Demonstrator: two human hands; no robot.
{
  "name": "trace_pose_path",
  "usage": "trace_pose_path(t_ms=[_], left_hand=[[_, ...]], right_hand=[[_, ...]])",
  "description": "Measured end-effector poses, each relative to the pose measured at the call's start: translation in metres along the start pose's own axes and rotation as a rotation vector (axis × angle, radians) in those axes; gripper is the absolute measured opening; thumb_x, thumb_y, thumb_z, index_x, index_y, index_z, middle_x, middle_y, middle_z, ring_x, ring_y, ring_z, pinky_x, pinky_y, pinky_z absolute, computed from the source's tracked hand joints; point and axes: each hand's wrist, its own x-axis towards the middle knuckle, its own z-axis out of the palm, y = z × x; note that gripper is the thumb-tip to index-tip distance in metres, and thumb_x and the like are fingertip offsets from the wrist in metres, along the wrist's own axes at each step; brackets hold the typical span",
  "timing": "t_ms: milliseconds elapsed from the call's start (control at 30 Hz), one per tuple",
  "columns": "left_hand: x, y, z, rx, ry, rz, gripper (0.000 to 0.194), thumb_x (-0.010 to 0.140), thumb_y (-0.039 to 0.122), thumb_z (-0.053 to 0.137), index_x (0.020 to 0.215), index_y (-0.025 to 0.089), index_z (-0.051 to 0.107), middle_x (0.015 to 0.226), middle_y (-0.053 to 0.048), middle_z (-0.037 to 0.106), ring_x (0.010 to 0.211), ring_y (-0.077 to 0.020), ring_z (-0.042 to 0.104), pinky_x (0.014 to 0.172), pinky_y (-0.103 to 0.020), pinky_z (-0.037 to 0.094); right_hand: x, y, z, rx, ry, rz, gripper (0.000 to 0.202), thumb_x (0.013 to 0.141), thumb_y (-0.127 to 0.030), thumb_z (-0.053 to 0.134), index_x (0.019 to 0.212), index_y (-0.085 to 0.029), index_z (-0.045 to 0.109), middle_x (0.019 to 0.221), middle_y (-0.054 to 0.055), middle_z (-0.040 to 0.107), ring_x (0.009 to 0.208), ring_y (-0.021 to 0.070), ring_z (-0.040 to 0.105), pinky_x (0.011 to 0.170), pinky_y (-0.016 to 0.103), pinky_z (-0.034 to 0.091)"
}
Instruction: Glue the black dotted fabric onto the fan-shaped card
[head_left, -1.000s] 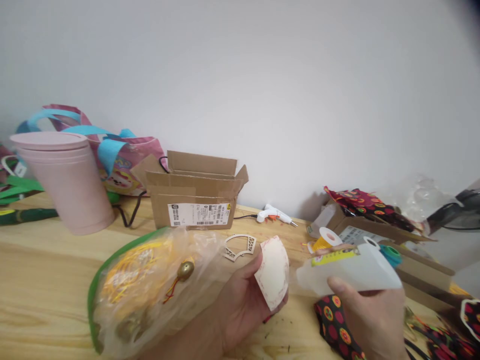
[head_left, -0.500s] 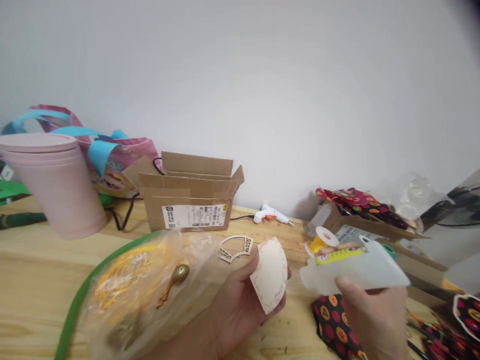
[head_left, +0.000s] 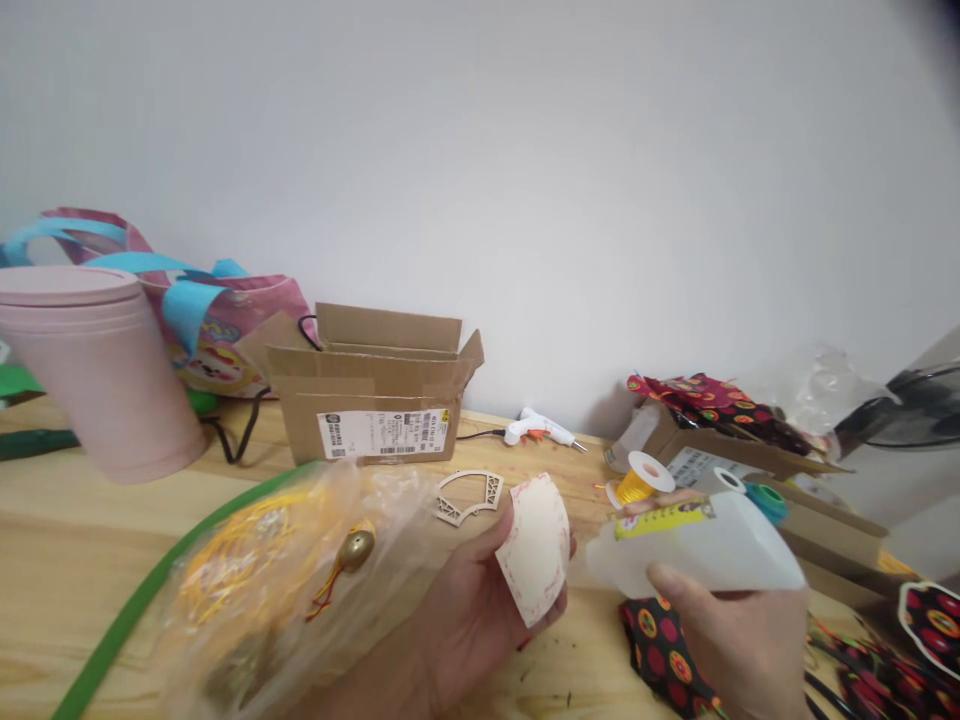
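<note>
A white fan-shaped piece [head_left: 535,552] with a reddish patterned border rests upright in my left hand [head_left: 472,610], gripped between the thumb and the fingers behind it. My right hand [head_left: 742,640] is wrapped round a translucent white bottle [head_left: 720,550] with a yellow label; the bottle lies on its side, its narrow end pointing left at the white piece, a small gap between them. Beyond my left hand, a thin openwork fan-shaped frame [head_left: 470,497] lies on the wooden table [head_left: 592,670]. Dark patterned fabric [head_left: 664,650] is under the bottle, left of my right hand.
Left: a clear bag [head_left: 277,590] with yellow cords and bells, a green strip [head_left: 142,600], and a pink tumbler [head_left: 105,380]. Behind: an open cardboard box [head_left: 367,400] and a white glue gun [head_left: 541,428]. Right: a yellow thread spool [head_left: 640,481] and a fabric-filled box [head_left: 675,440].
The bottle in my right hand has shifted slightly left and down. My left hand still holds the white piece, almost unmoved. The whole view has shifted a little.
</note>
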Motion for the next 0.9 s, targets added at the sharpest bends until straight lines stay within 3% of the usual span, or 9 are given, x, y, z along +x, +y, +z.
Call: trace_pose_path(t_ms=[133,300,467,667,833,900], left_hand=[[-0.001,-0.001,-0.002,0.003,-0.017,-0.009,0.041,0.081,0.029,0.052,0.118,0.013,0.043,0.098,-0.011,0.062,0.081,-0.0172,0.061,0.07,-0.027,0.044],[0.0,0.0,-0.002,-0.003,-0.007,-0.021,0.041,0.081,0.03,0.053,0.118,0.015,0.044,0.099,-0.01,0.061,0.084,-0.0182,0.061,0.072,-0.029,0.044],[0.001,0.0,-0.002,-0.01,-0.008,-0.012,0.04,0.081,0.029,0.053,0.117,0.017,0.044,0.103,-0.01,0.06,0.088,-0.019,0.061,0.075,-0.03,0.043],[-0.001,-0.001,-0.002,-0.004,-0.012,-0.011,0.039,0.082,0.029,0.051,0.119,0.019,0.044,0.103,-0.009,0.061,0.089,-0.0188,0.06,0.076,-0.03,0.043],[0.001,-0.001,-0.002,0.013,-0.013,-0.015,0.042,0.082,0.031,0.051,0.118,0.013,0.044,0.095,-0.009,0.062,0.08,-0.0179,0.061,0.07,-0.029,0.043],[0.001,-0.001,-0.001,0.02,-0.018,-0.008,0.042,0.082,0.031,0.051,0.119,0.013,0.044,0.094,-0.009,0.061,0.079,-0.0177,0.06,0.07,-0.029,0.043]], right_hand=[[-0.002,0.0,-0.001,-0.024,0.07,-0.014,0.035,0.045,-0.033,0.081,0.072,-0.015,0.067,0.062,0.008,0.072,0.051,0.0244,0.066,0.044,0.029,0.056],[0.0,-0.003,0.002,0.001,-0.044,-0.005,0.031,0.048,-0.032,0.079,0.071,-0.016,0.068,0.062,0.008,0.072,0.049,0.0249,0.066,0.042,0.028,0.056],[0.001,-0.004,0.002,0.033,0.027,-0.013,0.034,0.048,-0.032,0.08,0.075,-0.015,0.068,0.067,0.009,0.073,0.055,0.0262,0.067,0.047,0.03,0.057],[-0.001,0.001,-0.002,0.045,-0.036,0.01,0.029,0.051,-0.028,0.079,0.074,-0.014,0.068,0.067,0.01,0.073,0.054,0.026,0.068,0.047,0.03,0.057],[-0.005,-0.006,0.004,0.052,-0.123,0.029,0.031,0.048,-0.032,0.079,0.071,-0.016,0.066,0.066,0.009,0.072,0.053,0.0269,0.067,0.044,0.03,0.056],[-0.006,-0.01,0.007,0.049,-0.087,0.042,0.036,0.044,-0.035,0.079,0.072,-0.016,0.066,0.062,0.008,0.071,0.049,0.0259,0.066,0.04,0.029,0.055]])
